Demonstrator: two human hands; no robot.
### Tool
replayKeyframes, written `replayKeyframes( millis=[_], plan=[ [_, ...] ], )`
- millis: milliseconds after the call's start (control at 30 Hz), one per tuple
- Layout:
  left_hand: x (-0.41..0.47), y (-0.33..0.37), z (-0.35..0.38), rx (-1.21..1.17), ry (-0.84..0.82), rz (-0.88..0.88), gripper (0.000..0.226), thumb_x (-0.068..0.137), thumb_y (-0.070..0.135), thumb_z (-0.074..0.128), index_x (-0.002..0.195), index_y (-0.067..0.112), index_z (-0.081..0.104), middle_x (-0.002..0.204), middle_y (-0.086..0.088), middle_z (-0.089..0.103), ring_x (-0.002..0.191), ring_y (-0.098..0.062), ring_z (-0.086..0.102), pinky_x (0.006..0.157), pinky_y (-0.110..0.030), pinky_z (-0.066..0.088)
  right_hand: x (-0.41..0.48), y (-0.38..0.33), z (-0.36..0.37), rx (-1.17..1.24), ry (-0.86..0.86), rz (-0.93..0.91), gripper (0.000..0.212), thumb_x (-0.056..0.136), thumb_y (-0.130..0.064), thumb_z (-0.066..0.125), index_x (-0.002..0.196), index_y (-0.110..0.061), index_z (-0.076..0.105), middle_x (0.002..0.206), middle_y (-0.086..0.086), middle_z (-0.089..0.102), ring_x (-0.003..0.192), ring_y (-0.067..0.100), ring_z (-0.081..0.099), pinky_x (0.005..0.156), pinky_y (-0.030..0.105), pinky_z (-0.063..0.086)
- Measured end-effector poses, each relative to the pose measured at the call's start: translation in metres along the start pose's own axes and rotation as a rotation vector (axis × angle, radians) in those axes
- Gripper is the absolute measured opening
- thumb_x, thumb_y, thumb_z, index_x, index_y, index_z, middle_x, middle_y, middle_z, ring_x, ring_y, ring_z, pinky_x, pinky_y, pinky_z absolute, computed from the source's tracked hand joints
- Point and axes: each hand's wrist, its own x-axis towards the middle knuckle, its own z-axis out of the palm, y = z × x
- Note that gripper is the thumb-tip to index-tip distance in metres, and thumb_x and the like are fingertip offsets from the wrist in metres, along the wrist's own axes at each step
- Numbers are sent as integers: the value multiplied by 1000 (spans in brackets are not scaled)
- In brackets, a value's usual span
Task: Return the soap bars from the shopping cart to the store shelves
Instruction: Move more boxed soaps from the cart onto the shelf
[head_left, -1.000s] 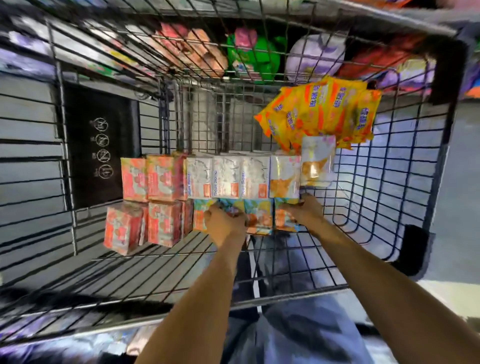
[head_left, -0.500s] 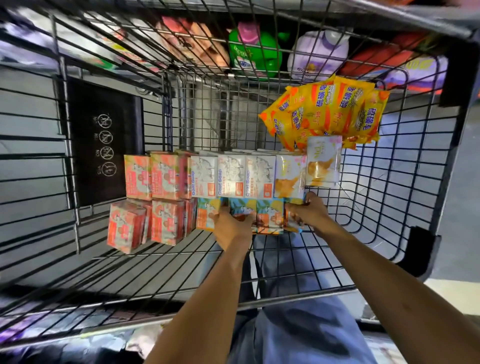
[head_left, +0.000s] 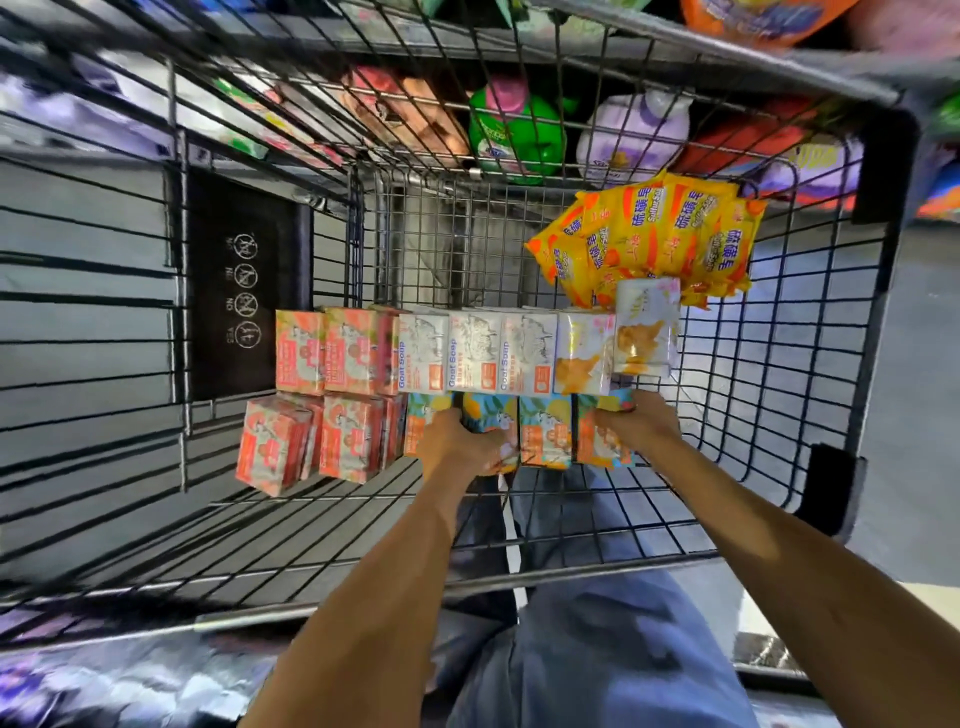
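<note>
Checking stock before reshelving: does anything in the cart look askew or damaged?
The white-and-orange box at the upper row's right end sits out of line, overlapping the loosely heaped yellow packs. No damage or spills show.

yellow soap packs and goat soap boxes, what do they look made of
Yellow soap packs: likely thin plastic film, glossy; they crinkle and have crimped ends. Goat soap boxes: probably printed cardboard, maybe film-wrapped; flat faces, square corners, a slight sheen.
</note>
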Motion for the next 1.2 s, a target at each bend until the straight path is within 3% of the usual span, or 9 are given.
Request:
replayKeyframes(
  millis=[133, 267, 400, 533, 633, 733, 900, 1067, 1200],
  plan=[
    [-5, -5, -14, -29, -35, 45, 37, 68, 42, 81, 81, 12, 63, 73, -1, 60, 70, -19, 57, 60, -29, 47, -16, 1, -21, 50, 13, -29, 23, 74, -36, 77, 69, -21, 60, 73, 0, 64, 62, 13, 56, 50, 22, 39],
    [-16, -7, -34, -66, -47, 100, 38, 66, 37, 83, 62, 12, 55, 55, -2, 53, 58, -20, 55, 61, -33, 53, -37, 0, -39, -31, 59, -85, 26, 77, -38, 76, 68, -18, 61, 61, -3, 59, 58, 13, 55, 60, 25, 45],
    [-33, -6, -59, 95, -17, 220, 40, 72, 39, 78, 57, 16, 49, 52, 1, 47, 47, -11, 44, 44, -22, 34, -66, 5, -49, 20, 197, -133, 30, 77, -32, 76, 62, -14, 58, 53, -5, 53, 50, 6, 49, 47, 21, 36],
    [-51, -8, -82, 195, 37, 408, 46, 76, 46, 73, 56, 15, 44, 52, 0, 39, 44, -8, 35, 34, -17, 22, -91, 10, -50, 206, 318, -163, 34, 72, -40, 78, 72, -6, 70, 69, 9, 67, 68, 23, 65, 69, 36, 54],
    [-67, -13, -93, 31, 47, 557, 34, 75, 39, 77, 64, 15, 56, 50, 4, 46, 41, -2, 40, 40, -18, 27, -113, 10, -49, 437, 374, -218, 27, 75, -34, 77, 75, -10, 64, 73, 7, 67, 72, 20, 64, 74, 38, 52],
    [-87, -25, -101, -219, -10, 689, 20, 75, 20, 79, 66, 15, 62, 35, 12, 48, 33, 3, 43, 39, -11, 29, -144, 7, -46, 628, 363, -284, 31, 70, -39, 80, 63, -14, 63, 53, -4, 64, 54, 10, 62, 61, 30, 52],
    [-125, -37, -108, -433, -153, 832, 15, 68, 24, 83, 72, 17, 71, 64, -1, 64, 54, -11, 51, 52, -21, 40, -204, 9, -33, 1085, 218, -395, 7, 82, -8, 69, 87, -5, 65, 56, -2, 68, 51, 10, 65, 51, 28, 57],
    [-171, -33, -97, -472, -345, 990, 18, 77, 5, 73, 88, 19, 70, 70, 7, 70, 54, -5, 53, 49, -16, 40, -252, 39, -27, 1308, 144, -438, 2, 87, -7, 60, 90, -8, 60, 57, 0, 67, 51, 8, 65, 51, 22, 54],
    [-202, -24, -77, -407, -407, 1032, 19, 80, 5, 70, 98, 10, 68, 85, -2, 73, 71, -9, 64, 66, -25, 55, -284, 77, -27, 1447, 204, -426, 3, 87, -7, 59, 85, -9, 59, 64, 5, 71, 57, 13, 68, 63, 26, 57]
  ],
)
